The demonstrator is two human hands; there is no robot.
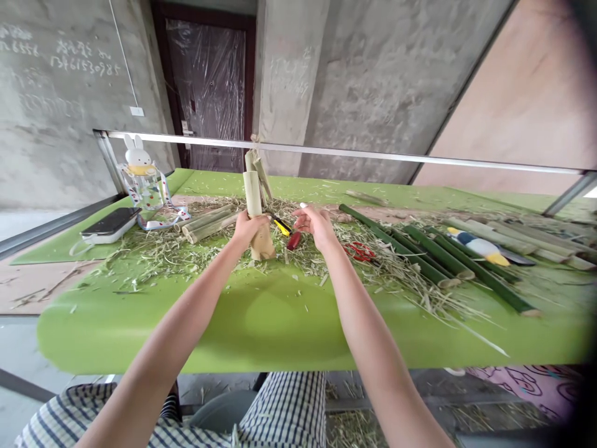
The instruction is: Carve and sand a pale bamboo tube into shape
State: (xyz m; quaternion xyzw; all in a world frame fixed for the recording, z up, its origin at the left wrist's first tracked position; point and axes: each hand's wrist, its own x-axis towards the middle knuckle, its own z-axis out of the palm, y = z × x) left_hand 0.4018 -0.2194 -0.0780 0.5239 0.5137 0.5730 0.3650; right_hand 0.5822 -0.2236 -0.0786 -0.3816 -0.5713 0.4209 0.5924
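Bamboo tube point(252, 194) clutched upright in the left hand point(245, 228) with curled fingers point(252, 219), right hand point(317, 228) open, fingers point(302, 215) spread

Left hand point(245, 228) grips peeled bamboo point(252, 194); right hand point(317, 227) hangs open.

2 hands point(245, 228) point(317, 228), 1 bamboo tube point(252, 193), 3 short bamboo sections point(205, 225), roughly 6 green bamboo canes point(441, 252), 1 yellow utility knife point(282, 227), 1 pair of red scissors point(359, 251), 1 rabbit-top bottle point(142, 183), 1 phone point(111, 223).
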